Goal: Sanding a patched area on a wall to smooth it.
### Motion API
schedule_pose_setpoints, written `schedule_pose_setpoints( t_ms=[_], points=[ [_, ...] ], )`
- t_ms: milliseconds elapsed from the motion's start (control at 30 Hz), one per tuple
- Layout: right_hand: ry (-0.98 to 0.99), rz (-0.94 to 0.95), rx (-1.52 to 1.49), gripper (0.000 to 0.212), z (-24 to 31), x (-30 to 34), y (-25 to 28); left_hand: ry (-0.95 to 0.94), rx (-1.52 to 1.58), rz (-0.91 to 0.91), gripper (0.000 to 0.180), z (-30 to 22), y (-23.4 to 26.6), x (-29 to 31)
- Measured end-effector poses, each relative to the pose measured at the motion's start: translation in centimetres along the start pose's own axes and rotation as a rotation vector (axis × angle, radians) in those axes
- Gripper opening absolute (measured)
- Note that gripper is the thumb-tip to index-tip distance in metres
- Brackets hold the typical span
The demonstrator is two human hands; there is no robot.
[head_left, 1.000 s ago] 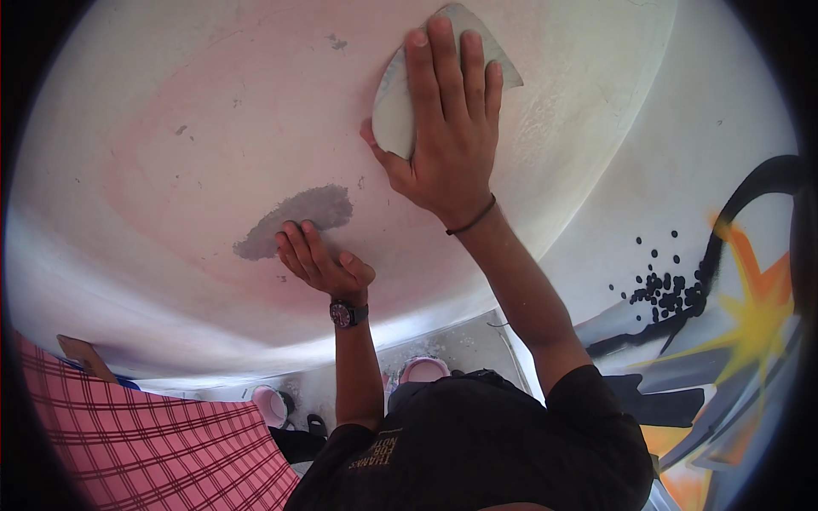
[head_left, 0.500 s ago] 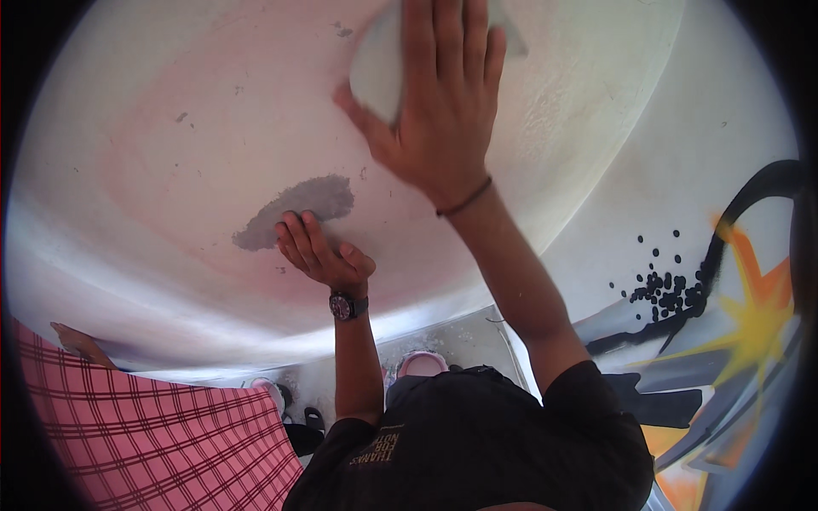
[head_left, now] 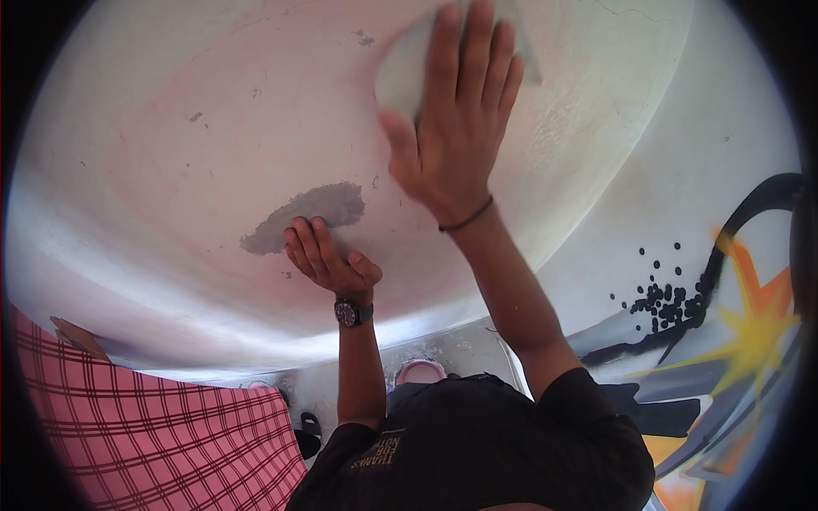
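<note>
Overhead, my right hand [head_left: 464, 128] lies flat on a thin pale grey sheet [head_left: 400, 72], holding it against the curved white and pinkish wall [head_left: 196, 170]. Its fingers are stretched out and the thumb stands apart, while the sheet's edges show on both sides. A dark band circles that wrist. Lower and to the left, my left hand [head_left: 332, 260] leans its fingertips on the wall at the lower edge of a rough grey patch [head_left: 311, 204]. Those fingers are slightly bent, with the thumb apart and nothing visible in the hand. A watch [head_left: 352, 312] is on the left wrist.
Pink checked cloth [head_left: 162, 426] hangs at the lower left, beside a brown piece [head_left: 79, 336]. A pink bucket [head_left: 420, 371] stands on the speckled floor below, with dark footwear [head_left: 308, 426] nearby. To the right is a painted wall [head_left: 750, 332] in black, yellow and orange.
My right hand has slid right and slightly down with the pale sheet beneath it. My left hand stays by the grey patch; the whole view has shifted slightly.
</note>
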State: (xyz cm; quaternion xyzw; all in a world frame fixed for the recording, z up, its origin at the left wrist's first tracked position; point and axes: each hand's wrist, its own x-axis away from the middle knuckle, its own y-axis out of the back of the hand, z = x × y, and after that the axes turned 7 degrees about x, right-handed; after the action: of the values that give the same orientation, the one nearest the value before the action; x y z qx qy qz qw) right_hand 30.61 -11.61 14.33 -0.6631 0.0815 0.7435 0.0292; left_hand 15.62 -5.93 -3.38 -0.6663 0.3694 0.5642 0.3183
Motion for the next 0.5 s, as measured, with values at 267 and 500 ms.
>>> schedule_pose_setpoints(
  t_ms=[267, 500],
  points=[
    [0.025, 0.131, 0.135, 0.078, -0.1, 4.8, 1.2, 0.007, 0.004, -0.01, 0.057, -0.1, -0.4, -0.1],
    [-0.015, 0.179, 0.074, 0.069, -0.4, 5.5, 1.4, -0.006, 0.014, 0.001, 0.057, 0.1, -0.1, -0.1]
  ],
)
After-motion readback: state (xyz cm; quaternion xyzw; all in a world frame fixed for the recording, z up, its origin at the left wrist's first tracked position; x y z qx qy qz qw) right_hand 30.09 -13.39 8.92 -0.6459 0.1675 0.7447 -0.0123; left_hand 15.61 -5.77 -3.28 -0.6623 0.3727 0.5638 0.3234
